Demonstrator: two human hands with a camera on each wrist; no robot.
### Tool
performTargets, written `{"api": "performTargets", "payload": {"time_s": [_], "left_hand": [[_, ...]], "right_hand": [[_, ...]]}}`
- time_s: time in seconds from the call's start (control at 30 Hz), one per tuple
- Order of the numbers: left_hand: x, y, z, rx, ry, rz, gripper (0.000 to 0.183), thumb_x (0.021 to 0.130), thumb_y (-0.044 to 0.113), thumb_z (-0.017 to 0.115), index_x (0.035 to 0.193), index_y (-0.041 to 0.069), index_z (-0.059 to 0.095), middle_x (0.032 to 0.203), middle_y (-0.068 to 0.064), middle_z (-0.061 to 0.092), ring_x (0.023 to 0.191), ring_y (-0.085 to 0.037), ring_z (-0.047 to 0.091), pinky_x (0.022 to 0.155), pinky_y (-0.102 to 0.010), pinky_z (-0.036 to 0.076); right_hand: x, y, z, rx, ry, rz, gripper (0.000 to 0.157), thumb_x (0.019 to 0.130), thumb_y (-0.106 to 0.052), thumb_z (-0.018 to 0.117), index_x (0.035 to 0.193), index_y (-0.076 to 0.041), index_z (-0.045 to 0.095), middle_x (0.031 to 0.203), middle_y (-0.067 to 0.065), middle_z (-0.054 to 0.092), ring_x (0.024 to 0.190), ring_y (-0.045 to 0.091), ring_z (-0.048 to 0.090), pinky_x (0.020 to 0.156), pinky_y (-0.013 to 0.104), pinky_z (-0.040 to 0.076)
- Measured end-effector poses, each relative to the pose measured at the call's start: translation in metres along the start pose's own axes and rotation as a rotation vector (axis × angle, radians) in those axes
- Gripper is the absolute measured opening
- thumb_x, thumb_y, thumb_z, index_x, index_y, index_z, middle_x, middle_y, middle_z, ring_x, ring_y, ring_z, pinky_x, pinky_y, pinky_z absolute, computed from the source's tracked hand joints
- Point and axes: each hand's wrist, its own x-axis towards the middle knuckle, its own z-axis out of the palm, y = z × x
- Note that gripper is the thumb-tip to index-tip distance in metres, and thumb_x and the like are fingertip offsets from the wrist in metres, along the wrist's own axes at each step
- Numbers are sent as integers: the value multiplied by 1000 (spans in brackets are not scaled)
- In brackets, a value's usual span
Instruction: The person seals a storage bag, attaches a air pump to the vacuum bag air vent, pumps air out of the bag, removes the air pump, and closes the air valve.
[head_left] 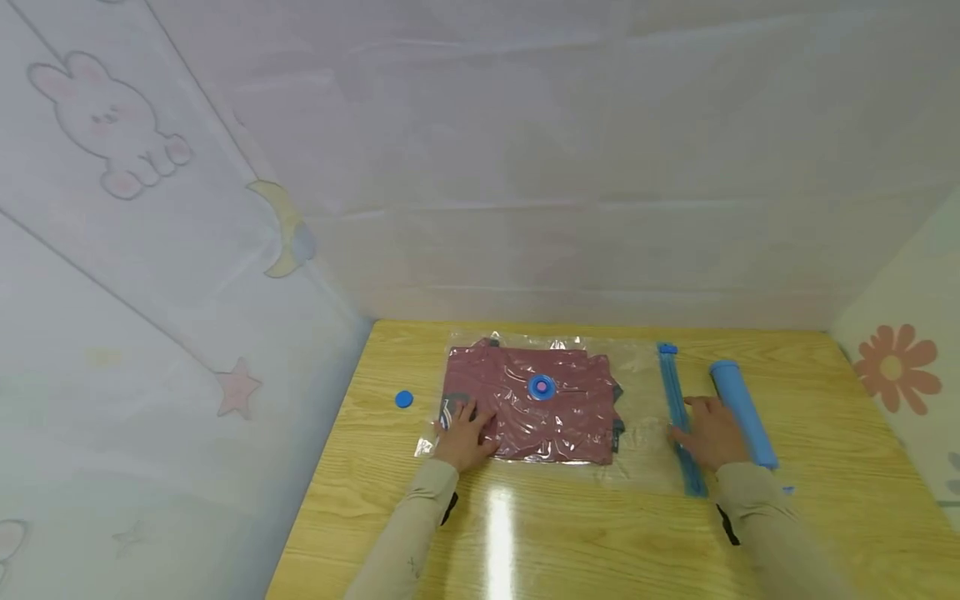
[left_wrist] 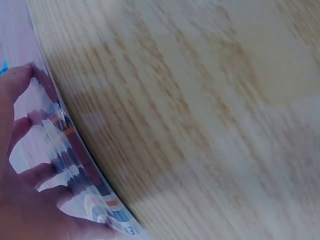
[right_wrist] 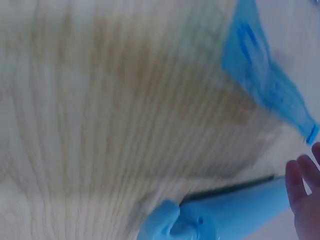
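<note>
A clear vacuum storage bag point(head_left: 641, 400) lies flat on the table, with a folded dark pink garment point(head_left: 517, 429) inside. On top is a round blue valve point(head_left: 542, 387), uncapped. My left hand point(head_left: 462, 437) rests on the bag's left part, fingers spread over the plastic; the left wrist view shows the fingertips point(left_wrist: 57, 192) near its edge. Over the blue zip strip point(head_left: 672, 379) at the bag's right end hovers my right hand point(head_left: 716, 433), holding nothing, its fingers relaxed. A blue slider point(head_left: 667, 348) sits at the strip's far end.
Just right of my right hand lies a blue hand pump point(head_left: 738, 400); its handle end point(right_wrist: 185, 225) shows in the right wrist view. A round blue cap point(head_left: 403, 399) lies left of the bag. Patterned sheets point(head_left: 600, 267) enclose the table's back and sides.
</note>
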Motion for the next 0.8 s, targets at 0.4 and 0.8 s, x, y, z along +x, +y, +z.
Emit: {"api": "performTargets", "payload": {"time_s": [0.4,0.8], "left_hand": [[1,-6,-12,22,102,18,50,91,40,63,136,18,54,140,-16,51,128,-40,50,99,-62,43],[-2,-68,-25,-185,469,-251,39,91,14,58,127,-2,56,128,-26,51,107,-44,57,71,-52,55]], "right_hand": [[-11,-34,39,-129,-69,-42,83,87,-56,62,138,7,44,140,34,38,124,59,34,91,72,37],[-16,-34,40,-169,-50,-34,79,84,-50,68,134,8,48,138,34,40,121,59,37,87,71,39]]}}
